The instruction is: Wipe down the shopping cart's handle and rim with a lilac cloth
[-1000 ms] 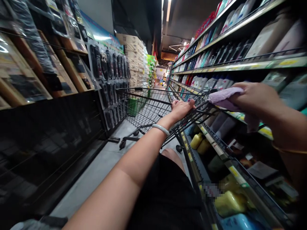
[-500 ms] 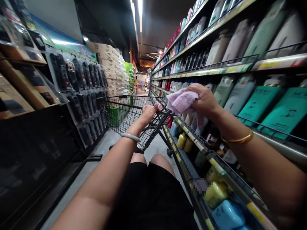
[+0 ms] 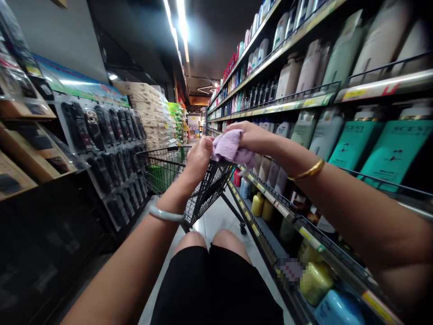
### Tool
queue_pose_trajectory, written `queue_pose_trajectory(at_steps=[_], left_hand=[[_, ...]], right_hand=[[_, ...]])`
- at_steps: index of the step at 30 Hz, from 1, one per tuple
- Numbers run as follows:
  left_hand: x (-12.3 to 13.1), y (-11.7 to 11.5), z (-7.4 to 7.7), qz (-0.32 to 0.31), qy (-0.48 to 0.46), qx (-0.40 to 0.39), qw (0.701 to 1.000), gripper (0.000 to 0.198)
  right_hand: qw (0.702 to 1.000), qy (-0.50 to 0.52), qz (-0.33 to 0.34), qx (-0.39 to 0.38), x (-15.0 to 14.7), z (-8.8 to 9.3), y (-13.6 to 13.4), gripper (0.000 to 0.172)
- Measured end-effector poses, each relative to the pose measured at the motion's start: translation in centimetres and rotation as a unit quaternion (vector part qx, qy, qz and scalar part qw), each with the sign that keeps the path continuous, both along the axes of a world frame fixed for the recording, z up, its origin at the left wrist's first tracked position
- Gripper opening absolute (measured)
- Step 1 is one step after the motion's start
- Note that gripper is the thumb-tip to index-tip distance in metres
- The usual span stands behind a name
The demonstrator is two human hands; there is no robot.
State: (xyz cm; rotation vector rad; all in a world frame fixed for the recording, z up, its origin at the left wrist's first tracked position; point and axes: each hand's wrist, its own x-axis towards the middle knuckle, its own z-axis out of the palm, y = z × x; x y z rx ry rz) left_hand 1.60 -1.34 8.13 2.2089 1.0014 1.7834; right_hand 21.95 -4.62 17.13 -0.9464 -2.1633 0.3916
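Note:
A crumpled lilac cloth (image 3: 228,146) is gripped by my right hand (image 3: 248,135), its loose end hanging below the fingers. My left hand (image 3: 199,158) is closed right beside the cloth, thumb on top. What its fingers hold is hidden from me. Both hands are up in front of a black wire shopping cart (image 3: 165,167), which stands at an angle in the aisle. The cloth and hands cover part of the cart's near end.
Shelves (image 3: 291,212) of bottles run along the right, with large teal pump bottles (image 3: 394,149) close to my right arm. Packaged dark goods (image 3: 111,131) hang on the left above a black base. A green basket (image 3: 157,176) shows through the cart's wires.
My right hand has brought the cloth leftward, up against my left hand. My left hand has shifted slightly left. The view has turned a little to the right.

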Motion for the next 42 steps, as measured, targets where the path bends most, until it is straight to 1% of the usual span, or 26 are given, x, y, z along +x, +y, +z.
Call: queue_pose_trajectory(at_steps=[2,4,6,7,8,9,11,12,14,16,18,20,21,22,23,25,27,28,29,32,33,34,36,39,40,42], left_hand=[[1.0,-1.7,1.1,-0.010,-0.006,0.033,0.999,0.079],[1.7,-3.3,1.7,0.005,0.008,0.049,0.999,0.078],[2.2,-4.3,1.8,0.041,0.039,0.054,0.997,0.078],[2.3,-4.6,1.6,0.062,0.058,0.053,0.995,0.077],[2.4,-4.7,1.4,0.082,0.076,0.052,0.992,0.075],[2.4,-4.7,1.1,0.097,0.089,0.055,0.990,0.073],[2.3,-4.5,0.4,0.111,0.101,0.078,0.986,0.067],[2.1,-4.2,0.1,0.111,0.102,0.092,0.984,0.064],[1.7,-3.7,-0.4,0.111,0.095,0.109,0.983,0.059],[1.2,-3.3,-0.6,0.117,0.090,0.105,0.983,0.056],[0.9,-3.0,-0.6,0.122,0.089,0.100,0.983,0.054],[0.8,-2.9,-0.5,0.119,0.101,0.102,0.982,0.054],[0.7,-3.0,-0.4,0.118,0.108,0.105,0.982,0.054],[0.7,-3.0,-0.4,0.117,0.114,0.107,0.981,0.054],[0.6,-3.1,-0.4,0.119,0.116,0.109,0.980,0.053],[0.1,-3.1,-0.3,0.137,0.102,0.110,0.979,0.053],[-0.7,-3.0,-0.3,0.158,0.080,0.110,0.978,0.052],[-1.3,-3.0,-0.3,0.158,0.072,0.110,0.979,0.052],[-1.9,-3.0,-0.2,0.151,0.066,0.108,0.980,0.053],[-3.6,-3.0,0.1,0.115,0.047,0.099,0.987,0.056],[-4.0,-3.1,0.2,0.110,0.038,0.095,0.989,0.056],[-4.4,-3.1,0.3,0.108,0.028,0.091,0.990,0.057],[-5.0,-3.2,0.4,0.108,0.016,0.084,0.991,0.057],[-6.0,-3.3,0.3,0.107,0.005,0.085,0.991,0.057],[-6.3,-3.3,0.2,0.105,0.003,0.088,0.991,0.056],[-7.0,-3.4,0.1,0.100,-0.003,0.094,0.991,0.056]], right_hand=[[0.999,-0.047,0.010,0.001,-1.0,0.3,0.9,0.012],[0.995,-0.101,-0.017,0.019,-1.5,0.5,2.1,0.010],[0.987,-0.139,-0.069,0.039,-1.7,0.4,3.3,0.008],[0.985,-0.143,-0.085,0.041,-1.9,0.3,3.7,0.008],[0.987,-0.134,-0.085,0.036,-2.1,0.1,3.9,0.010],[0.991,-0.112,-0.068,0.026,-2.3,-0.1,4.0,0.012],[0.998,-0.060,-0.002,0.009,-2.8,-0.7,3.9,0.020],[0.999,-0.044,0.026,0.013,-3.0,-1.0,3.9,0.024],[0.997,-0.048,0.042,0.049,-3.3,-1.4,4.1,0.027],[0.992,-0.084,0.006,0.095,-3.3,-1.6,4.8,0.028],[0.981,-0.128,-0.084,0.118,-3.1,-1.5,5.8,0.026],[0.964,-0.151,-0.187,0.113,-3.0,-1.5,6.7,0.027],[0.958,-0.148,-0.220,0.106,-3.0,-1.5,6.9,0.028],[0.959,-0.137,-0.228,0.102,-3.1,-1.6,7.0,0.028],[0.964,-0.123,-0.210,0.105,-3.2,-1.8,6.9,0.028],[0.977,-0.104,-0.129,0.135,-3.4,-2.2,6.4,0.028],[0.976,-0.103,-0.063,0.179,-3.5,-2.4,5.9,0.030],[0.973,-0.110,-0.056,0.193,-3.4,-2.4,5.8,0.030],[0.971,-0.121,-0.067,0.196,-3.2,-2.3,5.8,0.030],[0.961,-0.155,-0.162,0.160,-3.0,-1.8,6.1,0.029],[0.958,-0.161,-0.186,0.145,-3.3,-1.7,6.0,0.028],[0.958,-0.164,-0.191,0.138,-3.7,-1.7,5.8,0.028],[0.963,-0.162,-0.153,0.153,-5.1,-1.8,5.0,0.028],[0.959,-0.164,-0.061,0.221,-7.2,-2.1,3.6,0.030],[0.957,-0.166,-0.051,0.232,-7.5,-2.1,3.4,0.031],[0.956,-0.176,-0.072,0.223,-7.3,-1.9,3.6,0.033]])
